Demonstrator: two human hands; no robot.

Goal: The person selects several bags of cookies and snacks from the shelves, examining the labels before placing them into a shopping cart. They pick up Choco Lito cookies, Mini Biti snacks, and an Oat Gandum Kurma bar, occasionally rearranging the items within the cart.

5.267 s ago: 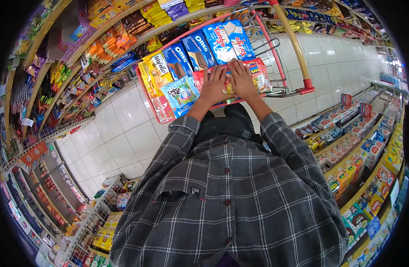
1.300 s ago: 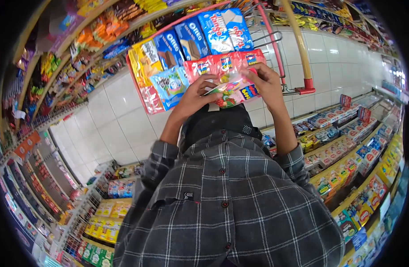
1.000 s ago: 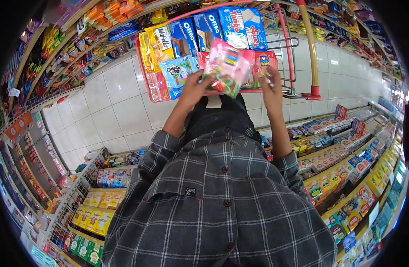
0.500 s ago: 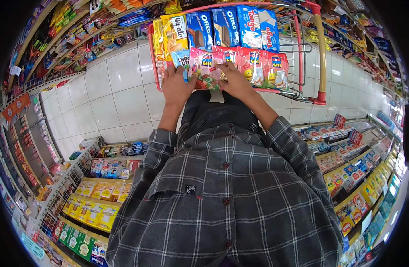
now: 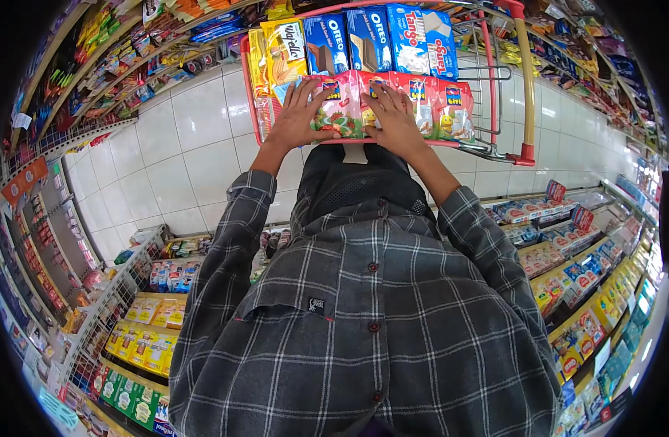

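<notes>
red biti packs point(image 5: 451, 109), both hands point(image 5: 345, 120) atop, fingers spread, shopping cart point(image 5: 527, 95)

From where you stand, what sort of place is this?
Most likely a supermarket aisle: a shopping cart loaded with wafer and snack packs, yellow packs in rows on low shelving, and bright snack bags racked along the opposite side.

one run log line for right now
left hand: spread on pink-and-green plastic snack pack | right hand: spread on red plastic snack packs | place: red-framed wire shopping cart
</notes>
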